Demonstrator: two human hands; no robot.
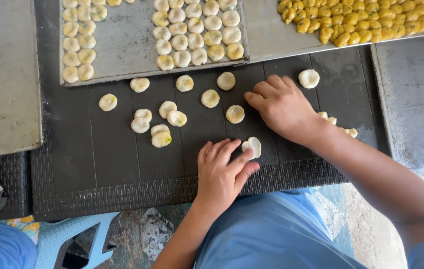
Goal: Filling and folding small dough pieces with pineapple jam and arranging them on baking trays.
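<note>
Fingers of left hand (219, 174) pinch 1 dough disc (252, 146); right hand (279, 107) curled empty among 13 loose pieces.

One view only, from camera on your head. Looks steeply down over your lap onto dark desk (122, 164), nearly top-down. Close range: your left hand (219, 177) and right hand (282, 107) fill lower centre. Far edge of frame cuts metal trays (122, 45) at top. Bottom edge catches your blue clothing and floor. No second view to overlap.
</note>
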